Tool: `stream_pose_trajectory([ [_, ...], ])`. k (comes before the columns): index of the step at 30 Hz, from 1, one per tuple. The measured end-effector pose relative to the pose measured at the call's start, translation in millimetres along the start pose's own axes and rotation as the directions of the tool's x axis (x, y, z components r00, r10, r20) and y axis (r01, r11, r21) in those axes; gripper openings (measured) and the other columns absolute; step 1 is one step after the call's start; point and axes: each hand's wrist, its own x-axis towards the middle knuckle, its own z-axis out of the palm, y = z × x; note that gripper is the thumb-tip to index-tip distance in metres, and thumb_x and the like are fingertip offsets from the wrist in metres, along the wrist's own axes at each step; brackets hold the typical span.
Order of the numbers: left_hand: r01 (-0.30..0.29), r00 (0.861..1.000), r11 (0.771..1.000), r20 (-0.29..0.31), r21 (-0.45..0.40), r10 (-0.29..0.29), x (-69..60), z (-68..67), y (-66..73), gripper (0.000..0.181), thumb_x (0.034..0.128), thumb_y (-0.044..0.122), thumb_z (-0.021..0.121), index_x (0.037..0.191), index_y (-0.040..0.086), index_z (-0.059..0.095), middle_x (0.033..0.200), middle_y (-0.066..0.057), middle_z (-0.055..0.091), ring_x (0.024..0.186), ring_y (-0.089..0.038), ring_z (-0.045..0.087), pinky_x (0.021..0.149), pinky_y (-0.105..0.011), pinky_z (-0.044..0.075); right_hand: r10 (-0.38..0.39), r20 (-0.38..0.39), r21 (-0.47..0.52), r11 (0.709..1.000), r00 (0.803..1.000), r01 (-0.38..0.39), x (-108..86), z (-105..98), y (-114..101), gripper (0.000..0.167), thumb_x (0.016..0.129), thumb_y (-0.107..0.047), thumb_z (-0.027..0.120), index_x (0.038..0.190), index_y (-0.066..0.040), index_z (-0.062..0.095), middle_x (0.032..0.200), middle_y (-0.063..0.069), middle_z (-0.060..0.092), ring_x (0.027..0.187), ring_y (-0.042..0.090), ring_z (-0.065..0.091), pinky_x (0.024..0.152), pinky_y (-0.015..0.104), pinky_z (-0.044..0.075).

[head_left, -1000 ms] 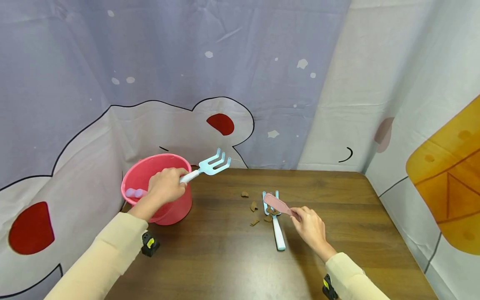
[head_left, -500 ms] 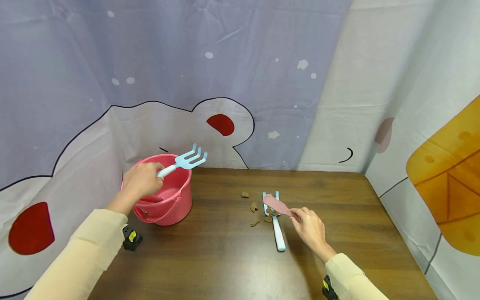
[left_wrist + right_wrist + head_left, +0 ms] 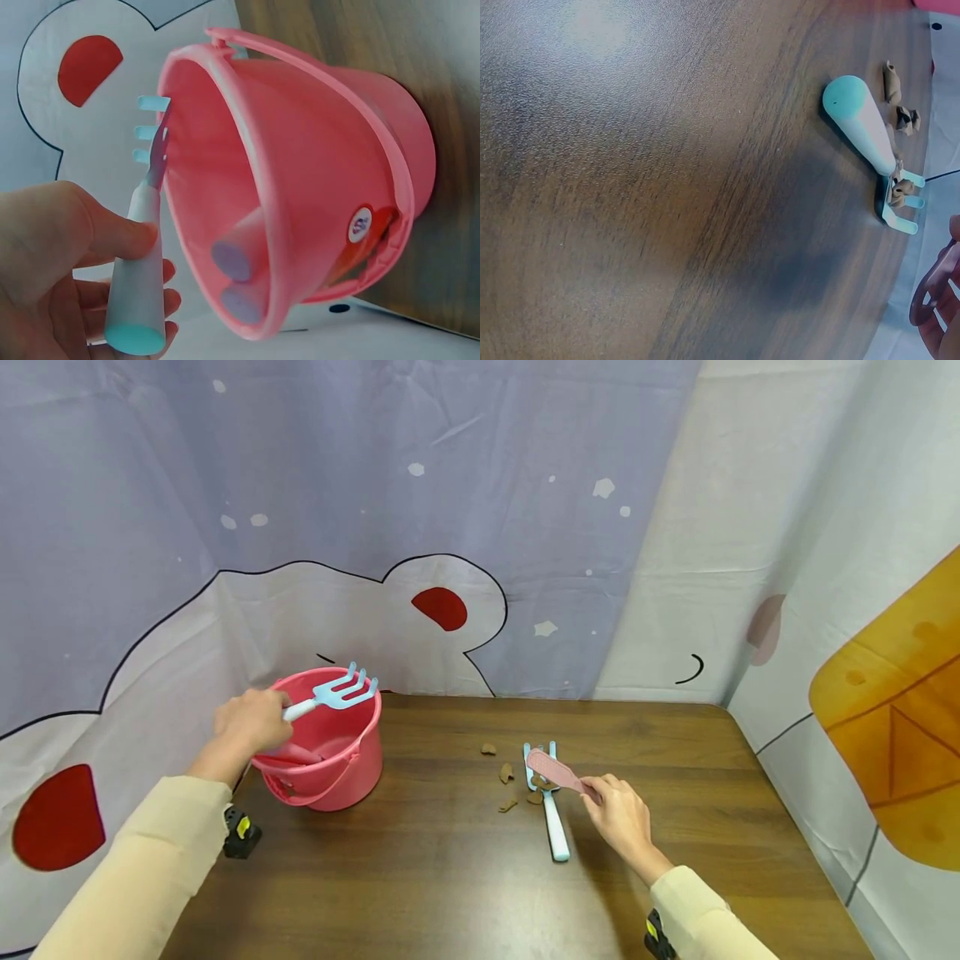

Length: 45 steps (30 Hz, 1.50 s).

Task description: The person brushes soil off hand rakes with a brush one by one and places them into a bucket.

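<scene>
My left hand (image 3: pixel 251 720) grips the white handle of a small hand rake (image 3: pixel 341 693) with light blue tines. It holds the rake over the near-left rim of a pink bucket (image 3: pixel 363 768), as the left wrist view also shows. Inside the bucket lie pink handles (image 3: pixel 238 259) with purple ends. My right hand (image 3: pixel 621 814) pinches a flat pink paddle-shaped tool (image 3: pixel 553 770) with a textured face; its exact kind is unclear. Below that tool, a second hand rake (image 3: pixel 555 831) lies on the table, partly covered, with curled brown pieces (image 3: pixel 901 191) on its tines.
Several more brown pieces (image 3: pixel 507 772) lie on the wooden table (image 3: pixel 450 860) left of the lying rake. A printed curtain (image 3: pixel 547 568) hangs along the back and sides. The bucket's handle (image 3: pixel 397 172) hangs down its front.
My left hand has moved left with its rake, which is now lower, over the bucket. The two purple-ended handles no longer show beside it in the head view. My right hand stays put.
</scene>
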Motion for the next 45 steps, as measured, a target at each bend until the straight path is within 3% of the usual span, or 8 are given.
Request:
stream_pose_trajectory([
  [8,0.031,0.997,0.998,0.073,0.052,-0.035,3.3,1.7,-7.8,0.024,0.0736,0.015,0.062,0.094,0.002,0.062,0.076,-0.015,0.057,0.071,-0.034,0.053,0.053,-0.041,0.040,0.008,0.018,0.001,1.000,1.000,-0.008,1.2,-1,-1,0.024,0.069,-0.013,0.077,0.092,-0.018,0.072,0.080,-0.001,0.065,0.066,0.018,0.058,0.053,0.036,0.045],
  [16,0.046,0.992,0.993,0.115,0.113,-0.059,8.6,3.6,-0.1,0.020,0.0720,0.014,0.066,0.085,0.000,0.059,0.072,-0.014,0.055,0.067,-0.031,0.052,0.053,-0.038,0.042,0.001,0.011,-0.002,1.000,1.000,-0.001,-0.2,1,-1,0.025,0.068,-0.012,0.077,0.092,-0.017,0.072,0.081,-0.001,0.066,0.067,0.019,0.059,0.053,0.037,0.046],
  [28,0.009,0.992,0.983,0.121,0.185,-0.032,18.5,12.2,12.4,0.014,0.0739,0.007,0.062,0.085,-0.001,0.059,0.078,-0.016,0.058,0.071,-0.035,0.055,0.057,-0.044,0.045,0.012,0.010,-0.011,1.000,1.000,-0.012,-3.4,-3,3,0.025,0.068,-0.013,0.078,0.091,-0.017,0.072,0.080,-0.001,0.065,0.066,0.019,0.058,0.053,0.037,0.046],
  [35,-0.041,0.995,0.978,0.093,0.204,0.023,19.1,18.6,20.5,0.004,0.0756,0.005,0.060,0.076,0.002,0.058,0.076,-0.016,0.058,0.071,-0.035,0.057,0.056,-0.046,0.047,0.012,0.016,-0.009,1.000,1.000,-0.012,-4.8,-3,4,0.024,0.068,-0.013,0.077,0.091,-0.017,0.072,0.080,-0.001,0.065,0.067,0.020,0.060,0.053,0.038,0.046],
  [45,-0.047,0.998,0.986,0.057,0.159,0.038,23.7,35.3,19.7,0.019,0.0715,0.011,0.070,0.083,-0.001,0.060,0.076,-0.018,0.058,0.066,-0.035,0.057,0.050,-0.044,0.046,0.010,0.007,-0.015,1.000,1.000,-0.010,-6.2,-3,5,0.025,0.067,-0.013,0.078,0.091,-0.018,0.072,0.078,-0.002,0.065,0.066,0.019,0.059,0.052,0.038,0.046],
])
